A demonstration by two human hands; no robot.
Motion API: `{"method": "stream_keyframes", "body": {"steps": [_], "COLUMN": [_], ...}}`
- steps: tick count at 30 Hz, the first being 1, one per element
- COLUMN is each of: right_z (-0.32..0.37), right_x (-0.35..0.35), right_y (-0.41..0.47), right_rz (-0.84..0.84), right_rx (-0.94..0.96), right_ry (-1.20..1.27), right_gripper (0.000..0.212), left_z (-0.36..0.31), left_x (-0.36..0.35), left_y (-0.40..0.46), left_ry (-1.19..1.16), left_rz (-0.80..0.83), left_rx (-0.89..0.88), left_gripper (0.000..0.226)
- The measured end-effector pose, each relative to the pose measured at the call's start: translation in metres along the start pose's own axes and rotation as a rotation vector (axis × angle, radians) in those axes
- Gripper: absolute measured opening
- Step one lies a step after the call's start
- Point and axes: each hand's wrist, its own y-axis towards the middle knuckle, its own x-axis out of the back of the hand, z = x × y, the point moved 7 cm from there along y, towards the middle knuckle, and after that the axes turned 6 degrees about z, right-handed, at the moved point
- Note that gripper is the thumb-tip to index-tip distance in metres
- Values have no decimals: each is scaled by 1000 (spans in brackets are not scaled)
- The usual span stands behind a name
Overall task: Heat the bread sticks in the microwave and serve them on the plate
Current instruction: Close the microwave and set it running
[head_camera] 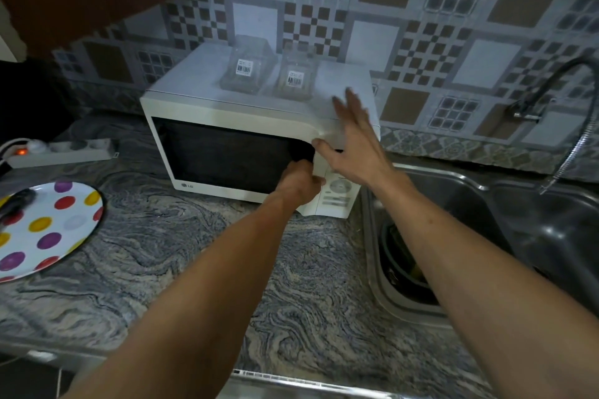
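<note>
Polka-dot plate sits at left edge of marbled worktop; bread sticks not visible. Left hand curls its grip closed on door edge of white microwave, door shut. Right hand open flat, fingers spread, pressed on microwave's top right corner; two clear containers on top behind

2 clear containers, a power strip, a sink.

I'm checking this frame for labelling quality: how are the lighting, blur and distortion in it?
Head view: dim, bluish light; the right hand on the white microwave oven is motion-blurred at the fingertips; the left hand at the door edge is sharper; wide-angle bending curves the grey patterned wall tiles; glare on the steel sink.
</note>
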Motion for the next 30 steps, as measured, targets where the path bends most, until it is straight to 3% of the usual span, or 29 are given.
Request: {"method": "stream_keyframes", "body": {"steps": [4, 6, 9, 12, 15, 30], "right_z": [-49, -75, -97, -96, -97, -111], "right_x": [-2, -21, -52, -71, -90, -81], "right_y": [-53, -71, -86, -84, -70, -74], "right_rz": [-284, -256, -58, 73, 104, -48], "right_rx": [-296, -477, -636, -610, -584, -738], "right_ry": [295, 383, 379, 309, 295, 447], "right_gripper": [99, 105, 101, 67, 54, 47], "left_z": [2, 1, 0, 4, 12, 4], "left_x": [-1, -1, -1, -1, -2, -3], "left_y": [4, 3, 1, 0, 9, 8], "left_ry": [-29, -21, -30, -26, -7, -14], "left_rz": [7, 3, 8, 8, 9, 22], "left_rx": [25, 24, 24, 19, 52, 38], "left_gripper": [41, 43, 43, 42, 43, 41]}}
